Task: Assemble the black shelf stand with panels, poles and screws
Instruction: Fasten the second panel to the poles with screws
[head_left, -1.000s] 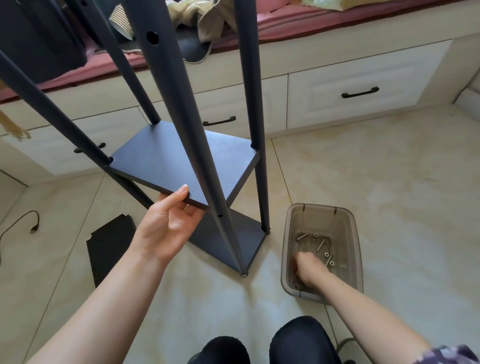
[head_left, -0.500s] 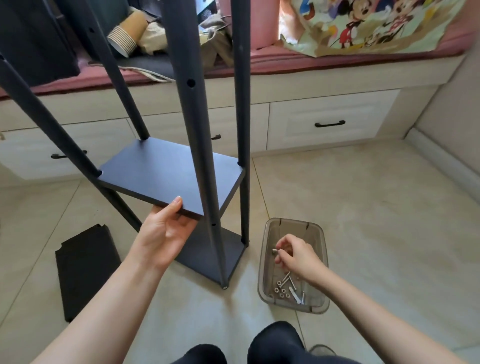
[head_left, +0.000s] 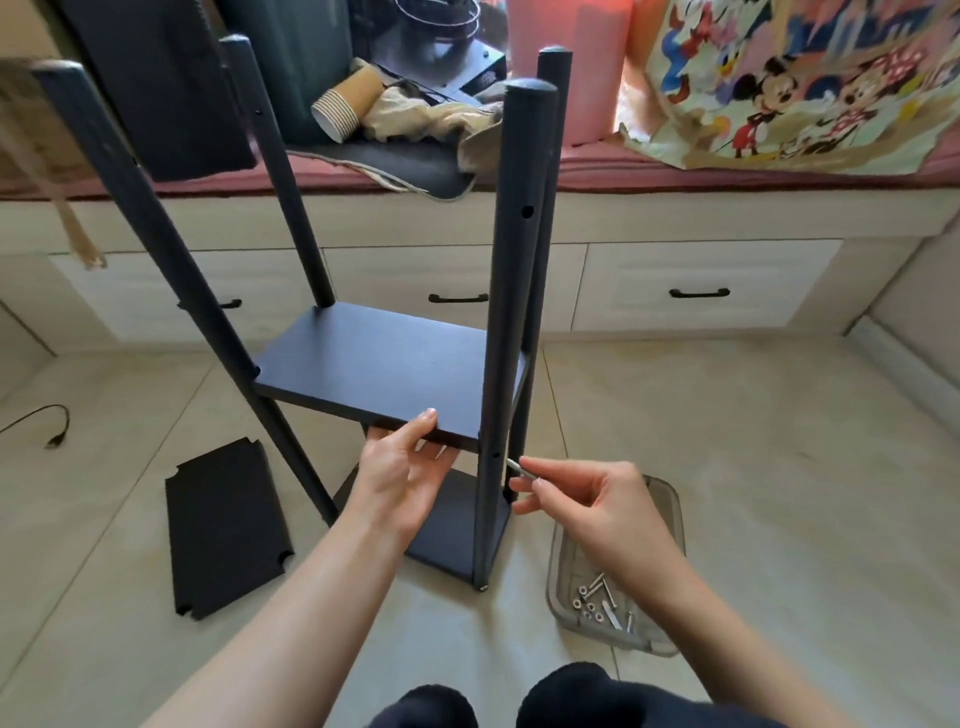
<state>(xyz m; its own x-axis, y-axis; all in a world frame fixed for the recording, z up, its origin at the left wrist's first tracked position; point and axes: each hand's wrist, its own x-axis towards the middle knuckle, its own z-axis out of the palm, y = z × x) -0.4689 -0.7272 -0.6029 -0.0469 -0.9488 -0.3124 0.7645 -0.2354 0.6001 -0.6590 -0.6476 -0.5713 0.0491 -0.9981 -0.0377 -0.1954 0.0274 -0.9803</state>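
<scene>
Two of my right fingers (head_left: 535, 486), thumb and forefinger, are pinched on the shank of a screw (head_left: 518, 466); its tip points at the small hole in the near pole (head_left: 511, 322), just beside it but not yet entered. My right hand (head_left: 597, 512) hangs above the clear plastic tray (head_left: 670, 519) of spare screws and nuts on the floor.

My left hand (head_left: 402, 467) holds the front edge of the middle panel (head_left: 384, 371): the thumb lies on the top face, the other fingers curl beneath. This keeps the panel level with the hole.

Handling, as I judge it:
- Screw: small, hard, smooth metal. It will slip easily. Grip it near the head and keep it square to the pole.
- Middle panel: stiff, flat board, light enough for one hand. Its coated face looks slick. Support it from below, close to the corner being fastened.
- Poles: rigid tubes, tall and narrow. The stand can tip, so steady it through the panel.

Four poles stand on the floor, with the lower panel (head_left: 452, 525) between their feet. One loose panel (head_left: 226, 525) lies flat on the floor to the left, well apart from the stand.
</scene>
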